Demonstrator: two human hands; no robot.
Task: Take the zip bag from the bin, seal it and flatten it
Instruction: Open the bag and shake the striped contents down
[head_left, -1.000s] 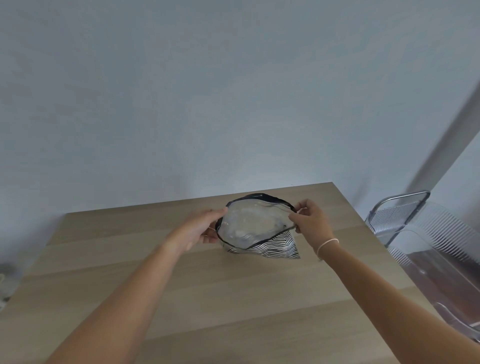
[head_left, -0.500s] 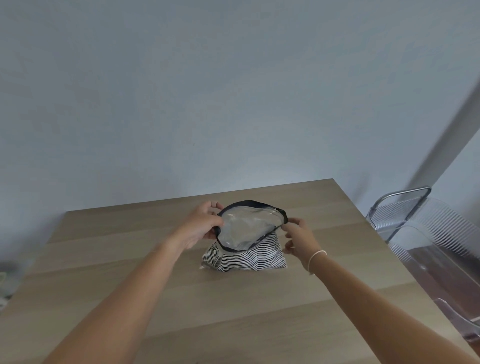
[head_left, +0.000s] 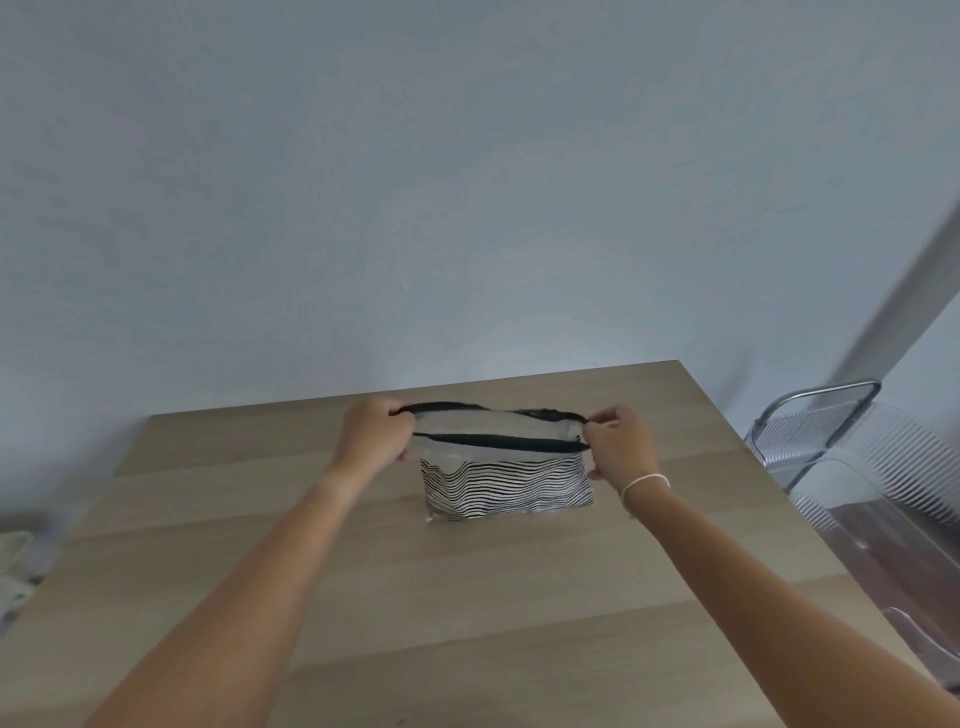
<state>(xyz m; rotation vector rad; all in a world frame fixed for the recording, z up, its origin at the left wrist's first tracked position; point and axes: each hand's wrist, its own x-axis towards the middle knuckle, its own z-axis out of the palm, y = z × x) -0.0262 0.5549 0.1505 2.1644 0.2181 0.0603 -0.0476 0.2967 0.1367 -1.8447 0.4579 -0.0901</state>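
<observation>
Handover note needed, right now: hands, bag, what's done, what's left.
Left hand: pinching the left end of the zip bag's black-edged mouth.
Right hand: pinching the right end of the mouth.
Bag: out of the bin, standing on the wooden table, striped lower part resting on the top, mouth pulled taut sideways between the hands.
Done: bag taken out and placed.
Left: the two black edges are apart, so the mouth is not sealed; press it shut along its length, then lay the bag down and flatten it.
Bin: not in view.
</observation>
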